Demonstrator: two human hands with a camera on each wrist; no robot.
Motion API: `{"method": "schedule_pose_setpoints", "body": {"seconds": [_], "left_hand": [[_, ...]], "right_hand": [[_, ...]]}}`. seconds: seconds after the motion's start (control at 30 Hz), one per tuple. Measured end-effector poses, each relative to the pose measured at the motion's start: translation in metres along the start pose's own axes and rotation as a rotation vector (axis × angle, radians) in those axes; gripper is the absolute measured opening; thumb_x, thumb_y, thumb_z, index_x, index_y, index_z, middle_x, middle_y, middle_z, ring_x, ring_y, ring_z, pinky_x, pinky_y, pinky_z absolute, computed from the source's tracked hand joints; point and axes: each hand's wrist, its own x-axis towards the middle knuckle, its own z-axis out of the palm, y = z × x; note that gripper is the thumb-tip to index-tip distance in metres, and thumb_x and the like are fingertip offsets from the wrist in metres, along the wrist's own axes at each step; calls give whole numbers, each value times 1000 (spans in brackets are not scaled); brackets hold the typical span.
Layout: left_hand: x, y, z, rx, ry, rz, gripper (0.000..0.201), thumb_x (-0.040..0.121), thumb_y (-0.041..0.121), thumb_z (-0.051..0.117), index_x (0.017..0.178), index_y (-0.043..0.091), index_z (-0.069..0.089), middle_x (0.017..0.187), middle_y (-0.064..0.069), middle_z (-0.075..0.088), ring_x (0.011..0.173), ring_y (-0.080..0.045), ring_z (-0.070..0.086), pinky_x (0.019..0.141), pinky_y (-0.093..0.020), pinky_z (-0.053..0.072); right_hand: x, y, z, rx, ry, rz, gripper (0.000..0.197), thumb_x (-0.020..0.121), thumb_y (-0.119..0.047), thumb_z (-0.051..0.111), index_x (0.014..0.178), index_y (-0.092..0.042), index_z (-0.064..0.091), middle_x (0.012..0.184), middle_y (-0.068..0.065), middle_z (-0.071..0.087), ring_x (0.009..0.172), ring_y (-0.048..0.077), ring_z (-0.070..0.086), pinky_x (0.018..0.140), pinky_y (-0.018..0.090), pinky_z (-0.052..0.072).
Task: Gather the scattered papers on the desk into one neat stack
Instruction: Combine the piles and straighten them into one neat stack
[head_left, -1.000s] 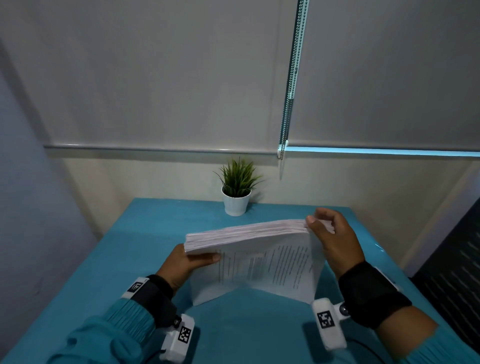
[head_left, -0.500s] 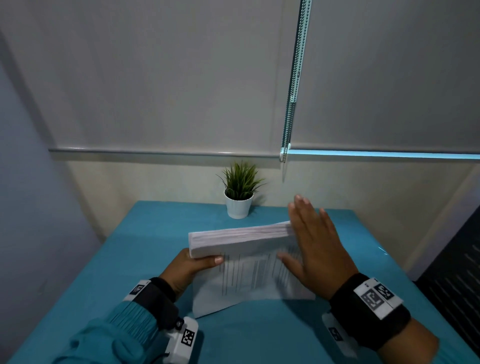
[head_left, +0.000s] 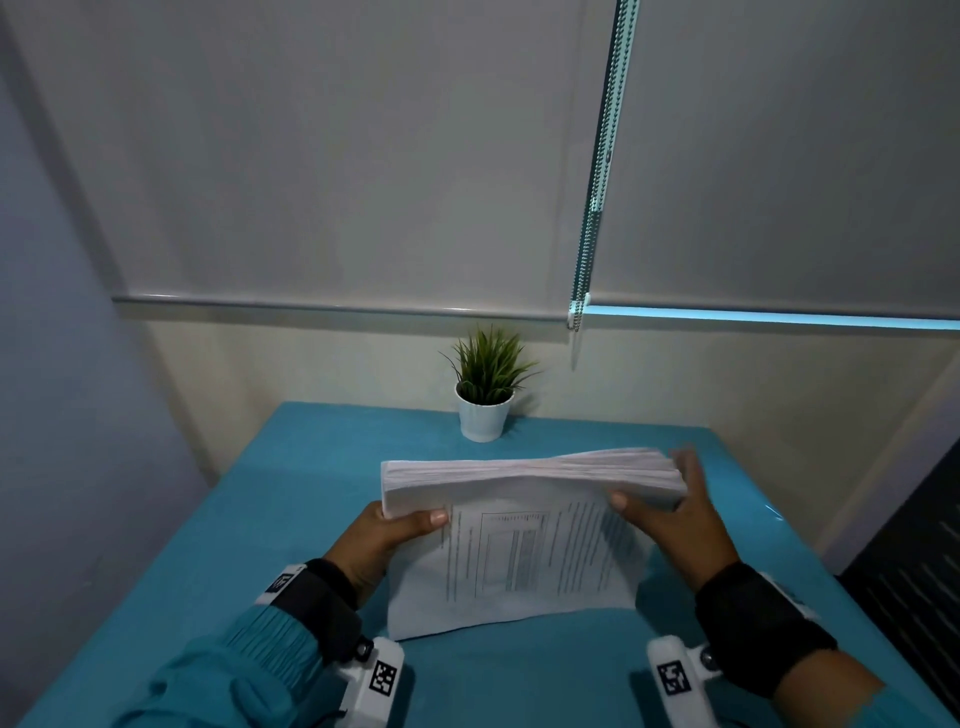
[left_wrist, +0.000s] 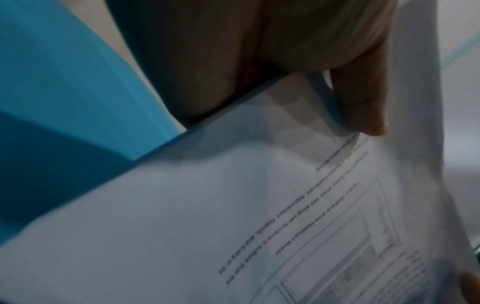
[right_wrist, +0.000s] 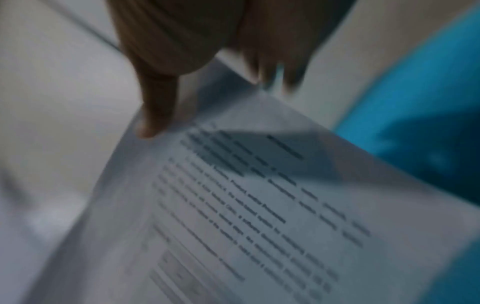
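Note:
A thick stack of printed papers (head_left: 530, 475) stands on its long edge on the teal desk (head_left: 291, 493), its front page (head_left: 519, 566) facing me. My left hand (head_left: 410, 519) grips the stack's left end, thumb on the front page and fingers hidden behind. My right hand (head_left: 665, 499) holds the right end, thumb on the front and fingers reaching past the edge behind it. In the left wrist view the thumb (left_wrist: 363, 102) presses the printed page (left_wrist: 259, 205). The right wrist view is blurred; the thumb (right_wrist: 158, 115) lies on the page (right_wrist: 259, 205).
A small green plant in a white pot (head_left: 483, 410) stands at the desk's far edge, just behind the stack. A bead cord (head_left: 592, 208) hangs from the blinds above. A dark panel (head_left: 914, 571) stands beyond the desk's right side.
My right hand left the top right corner, lay flat against the front page, and now holds the right end. The left hand kept its grip; the stack stayed upright.

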Motion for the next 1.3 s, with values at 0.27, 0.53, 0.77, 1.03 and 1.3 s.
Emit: {"method": "schedule_pose_setpoints", "body": {"seconds": [0.27, 0.53, 0.77, 1.03, 1.3], "left_hand": [[1, -7, 31, 375, 415, 232, 9, 81, 22, 79, 81, 25, 71, 72, 19, 74, 74, -12, 67, 68, -13, 52], [-1, 34, 49, 258, 488, 407, 16, 77, 27, 82, 86, 25, 68, 82, 6, 72, 79, -14, 67, 63, -21, 52], [-11, -7, 18, 352, 575, 326, 69, 52, 55, 82, 112, 30, 58, 107, 10, 68, 97, -10, 66, 79, -30, 56], [-1, -16, 13, 295, 563, 297, 24, 75, 20, 83, 94, 22, 69, 92, 2, 74, 88, -21, 69, 68, -29, 53], [-1, -17, 17, 230, 388, 352, 67, 48, 47, 82, 107, 19, 65, 98, 4, 74, 88, -5, 69, 71, -19, 54]], "right_hand": [[-5, 13, 11, -163, -68, -1, 22, 87, -15, 67, 97, -35, 66, 92, -26, 71, 87, -17, 61, 82, 20, 47], [-11, -39, 17, -204, 54, -155, 12, 95, -24, 54, 93, -32, 62, 85, -15, 65, 69, -7, 59, 58, 3, 43], [-13, 8, 7, 150, -120, 56, 89, 50, -37, 91, 129, -20, 54, 116, -8, 69, 101, -2, 65, 78, 13, 52], [-6, -1, 7, -17, -84, -9, 25, 81, -8, 71, 100, -24, 67, 93, -12, 73, 79, -4, 66, 66, 13, 49], [-1, 6, -20, -10, -136, 52, 58, 55, -48, 79, 102, -16, 68, 93, -2, 75, 85, 9, 70, 68, 17, 53]]}}
